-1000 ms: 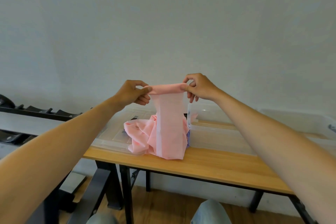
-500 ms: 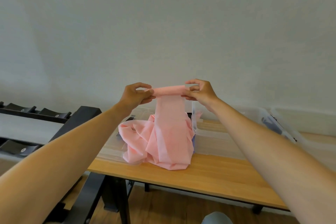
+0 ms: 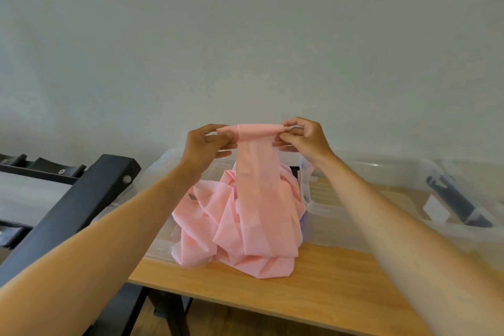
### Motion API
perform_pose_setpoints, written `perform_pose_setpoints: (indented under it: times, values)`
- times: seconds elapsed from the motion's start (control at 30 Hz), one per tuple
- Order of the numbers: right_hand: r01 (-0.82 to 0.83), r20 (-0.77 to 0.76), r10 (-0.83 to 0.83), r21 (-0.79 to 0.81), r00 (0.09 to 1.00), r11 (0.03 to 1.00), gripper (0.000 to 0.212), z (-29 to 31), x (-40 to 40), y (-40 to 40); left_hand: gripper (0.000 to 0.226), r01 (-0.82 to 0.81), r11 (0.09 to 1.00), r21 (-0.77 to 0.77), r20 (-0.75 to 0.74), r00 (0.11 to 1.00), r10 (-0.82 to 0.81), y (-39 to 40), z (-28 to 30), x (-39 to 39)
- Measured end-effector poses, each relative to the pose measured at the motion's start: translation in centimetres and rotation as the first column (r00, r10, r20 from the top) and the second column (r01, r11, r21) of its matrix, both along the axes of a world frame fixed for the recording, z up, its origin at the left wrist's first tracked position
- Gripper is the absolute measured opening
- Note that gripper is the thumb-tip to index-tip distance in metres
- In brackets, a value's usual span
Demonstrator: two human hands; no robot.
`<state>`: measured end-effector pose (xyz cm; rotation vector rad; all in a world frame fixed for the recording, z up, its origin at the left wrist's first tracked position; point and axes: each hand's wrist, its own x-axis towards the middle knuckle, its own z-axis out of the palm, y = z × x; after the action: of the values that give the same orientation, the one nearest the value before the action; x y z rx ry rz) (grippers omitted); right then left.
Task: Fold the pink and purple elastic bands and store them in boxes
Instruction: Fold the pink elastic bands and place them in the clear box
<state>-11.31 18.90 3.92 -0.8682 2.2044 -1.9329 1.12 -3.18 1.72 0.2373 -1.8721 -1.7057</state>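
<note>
A long pink elastic band (image 3: 255,199) hangs from my two hands above the wooden table (image 3: 313,292). Its top end is wound into a small roll held level between them. My left hand (image 3: 204,144) pinches the roll's left end and my right hand (image 3: 302,135) pinches its right end. The rest of the band lies heaped over the front wall of a clear plastic box (image 3: 161,240) and onto the table. A second clear box (image 3: 362,215) stands to the right. A sliver of purple (image 3: 302,222) shows behind the pink heap.
A dark object (image 3: 458,202) and a white label lie in the right-hand box. A black metal frame (image 3: 76,207) slants up at the left beside the table. A plain wall fills the background. Wooden floor shows under the table.
The view has come closer to the table. Both hands stay on the pink roll, and the hanging strip between roll and heap looks shorter.
</note>
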Motion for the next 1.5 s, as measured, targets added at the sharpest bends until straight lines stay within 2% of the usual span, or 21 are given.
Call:
perform_pose_setpoints:
  times: [0.07, 0.2, 0.27, 0.43, 0.53, 0.63, 0.73, 0.83, 0.93, 1.03, 1.1, 1.17, 1.27, 1.37, 1.5]
  values:
    - [-0.021, 0.076, 0.029, -0.097, 0.997, 0.995, 0.014, -0.1, 0.0, 0.1, 0.020, 0.018, 0.996, 0.088, -0.008, 1.000, -0.018, 0.3, 0.2, -0.1]
    - [-0.026, 0.098, 0.040, -0.141, 0.994, 0.990, 0.012, -0.2, 0.5, 0.3, 0.020, 0.011, 0.991, 0.132, -0.007, 1.000, -0.010, 0.4, 0.5, -0.2]
    - [-0.022, 0.050, 0.029, -0.127, 0.998, 0.992, 0.014, -0.2, 0.5, 0.5, 0.014, 0.025, 0.992, 0.125, 0.006, 1.000, -0.026, 0.4, 0.7, 0.1]
    - [-0.063, -0.005, 0.063, -0.042, 0.998, 0.997, 0.035, 0.8, 1.2, 1.6, 0.026, 0.148, 0.983, 0.105, 0.059, 0.986, -0.154, -0.2, 1.3, 1.6]
    - [-0.078, -0.047, 0.078, -0.007, 0.996, 0.997, 0.024, 1.5, 2.2, 2.0, 0.024, 0.139, 0.990, 0.031, 0.092, 0.986, -0.141, -0.1, 2.2, 2.7]
    - [-0.079, -0.057, 0.079, -0.015, 0.995, 0.997, 0.014, 2.1, 3.2, 2.1, 0.024, 0.101, 0.995, -0.004, 0.073, 0.992, -0.100, 0.4, 3.0, 3.7]
    - [-0.064, -0.034, 0.063, -0.046, 0.997, 0.997, 0.017, 2.4, 4.1, 1.9, 0.025, 0.070, 0.997, -0.012, 0.048, 0.996, -0.070, 0.7, 3.6, 4.4]
    - [-0.066, -0.013, 0.066, -0.048, 0.998, 0.997, 0.020, 2.7, 4.8, 1.8, 0.013, 0.032, 0.996, -0.077, 0.025, 0.999, -0.031, 0.8, 3.7, 4.8]
    - [-0.072, 0.006, 0.072, -0.036, 0.997, 0.997, 0.019, 3.0, 5.4, 1.9, 0.004, -0.076, 0.978, -0.193, 0.000, 0.997, 0.078, 1.1, 3.7, 5.2]
    - [-0.080, 0.036, 0.082, -0.050, 0.996, 0.996, 0.021, 3.1, 6.0, 1.6, 0.003, -0.208, 0.949, -0.237, -0.035, 0.978, 0.205, 1.1, 3.5, 5.2]
    - [-0.078, 0.067, 0.083, -0.068, 0.994, 0.995, 0.023, 3.1, 6.3, 1.5, 0.005, -0.324, 0.886, -0.331, -0.079, 0.946, 0.316, 1.2, 3.2, 5.3]
    - [-0.067, 0.092, 0.074, -0.073, 0.993, 0.995, 0.022, 2.9, 6.4, 1.4, 0.007, -0.438, 0.774, -0.457, -0.126, 0.894, 0.431, 1.1, 2.9, 5.6]
    - [-0.054, 0.125, 0.065, -0.094, 0.990, 0.994, 0.014, 2.7, 6.5, 1.3, 0.010, -0.482, 0.642, -0.596, -0.202, 0.864, 0.462, 0.9, 2.6, 6.1]
    - [-0.079, 0.143, 0.101, -0.153, 0.985, 0.985, 0.006, 3.0, 7.0, 1.2, 0.007, -0.417, 0.667, -0.617, -0.186, 0.901, 0.391, 0.7, 2.3, 6.1]
    - [-0.095, 0.118, 0.118, -0.184, 0.986, 0.978, 0.006, 3.7, 7.6, 0.7, 0.008, -0.421, 0.745, -0.517, -0.150, 0.902, 0.406, 0.9, 1.8, 6.1]
